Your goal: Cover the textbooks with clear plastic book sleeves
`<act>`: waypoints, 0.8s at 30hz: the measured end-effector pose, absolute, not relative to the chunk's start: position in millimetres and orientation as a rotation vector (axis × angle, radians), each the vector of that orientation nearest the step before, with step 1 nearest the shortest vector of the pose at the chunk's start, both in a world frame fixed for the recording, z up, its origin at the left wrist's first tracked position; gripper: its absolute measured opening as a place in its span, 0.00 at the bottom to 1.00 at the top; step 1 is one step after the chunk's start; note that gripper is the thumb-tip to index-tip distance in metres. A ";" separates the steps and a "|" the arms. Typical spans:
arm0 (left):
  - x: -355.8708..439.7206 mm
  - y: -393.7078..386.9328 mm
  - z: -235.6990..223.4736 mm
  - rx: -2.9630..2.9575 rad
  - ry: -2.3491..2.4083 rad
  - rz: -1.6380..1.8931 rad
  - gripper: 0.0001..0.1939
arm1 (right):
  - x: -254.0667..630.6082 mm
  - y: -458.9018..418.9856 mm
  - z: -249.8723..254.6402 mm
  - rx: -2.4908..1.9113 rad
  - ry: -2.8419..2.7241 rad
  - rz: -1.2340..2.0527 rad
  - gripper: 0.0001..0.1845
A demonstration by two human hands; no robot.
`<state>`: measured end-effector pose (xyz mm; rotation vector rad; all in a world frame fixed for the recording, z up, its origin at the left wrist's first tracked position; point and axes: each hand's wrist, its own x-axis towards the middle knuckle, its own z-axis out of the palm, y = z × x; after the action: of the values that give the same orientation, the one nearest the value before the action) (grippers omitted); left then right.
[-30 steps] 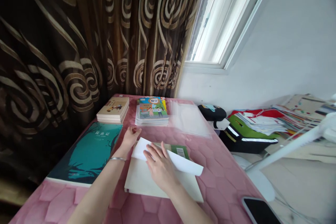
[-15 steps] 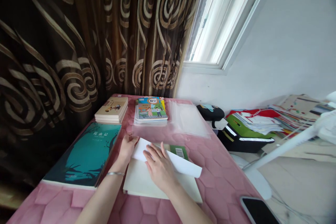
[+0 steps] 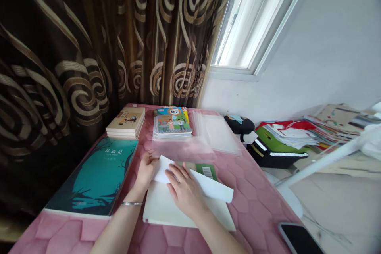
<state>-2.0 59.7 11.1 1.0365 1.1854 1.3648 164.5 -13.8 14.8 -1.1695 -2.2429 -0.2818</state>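
An opened book (image 3: 160, 206) lies in front of me, its white inner side up, with a white cover flap (image 3: 214, 185) bent over it. Behind the flap shows a green patch with a barcode (image 3: 207, 172). A clear plastic book cover (image 3: 184, 149) spreads out beyond the book. At the flap's left corner, my left hand (image 3: 145, 172) pinches what looks like the edge of this plastic; its fingertips are partly hidden. My right hand (image 3: 187, 196) rests with stretched, spread fingers on the flap, pressing it down.
A large teal book (image 3: 95, 176) lies at the left, with a stack of beige books (image 3: 126, 121) behind it. Farther back are colourful textbooks (image 3: 172, 121) and clear plastic sheets (image 3: 222, 133). A phone (image 3: 300, 238) lies at the right edge of the pink quilted surface (image 3: 253, 206).
The view has shifted slightly. Both hands stay at the flap, with the right hand still lying on it and the left still at its corner.
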 end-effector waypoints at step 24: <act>4.8 51.8 17.9 1.145 1.193 1.330 0.22 | 164.2 -8.2 20.8 -1.208 -2.203 -0.320 0.17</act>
<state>4.8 51.8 17.9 1.1449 1.1933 1.3299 164.2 -8.2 20.8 -1.2078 -2.2030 -0.3196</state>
